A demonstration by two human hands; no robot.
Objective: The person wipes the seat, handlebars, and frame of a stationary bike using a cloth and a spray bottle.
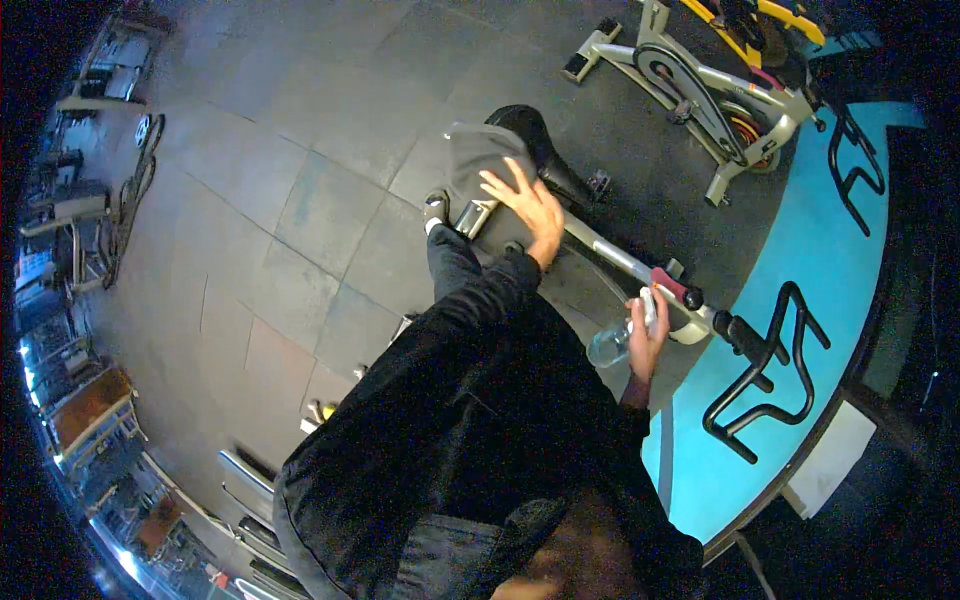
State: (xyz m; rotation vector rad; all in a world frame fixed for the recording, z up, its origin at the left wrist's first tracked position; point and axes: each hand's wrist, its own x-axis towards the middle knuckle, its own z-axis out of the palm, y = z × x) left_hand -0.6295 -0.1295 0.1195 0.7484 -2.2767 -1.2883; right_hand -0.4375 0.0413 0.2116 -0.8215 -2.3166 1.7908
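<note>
My left hand point(532, 208) reaches over the exercise bike with its fingers spread, the fingertips overlapping the edge of a grey cloth point(478, 158). The cloth lies against the black saddle point(522, 122) and covers part of it; whether the fingers press on it is hard to tell. In my right hand point(648, 340) is a clear spray bottle point(607, 346) with a white trigger head, tilted beside the bike's silver frame point(610, 250). Close to that hand are a dark red part point(668, 283) on the frame and the black handlebars point(765, 400).
Another exercise bike point(690, 90) stands at the far right, with a yellow one point(740, 30) behind it. A blue curved surface point(800, 260) runs along the right. Gym machines point(85, 220) line the left side. Dark tiles point(330, 210) cover the floor.
</note>
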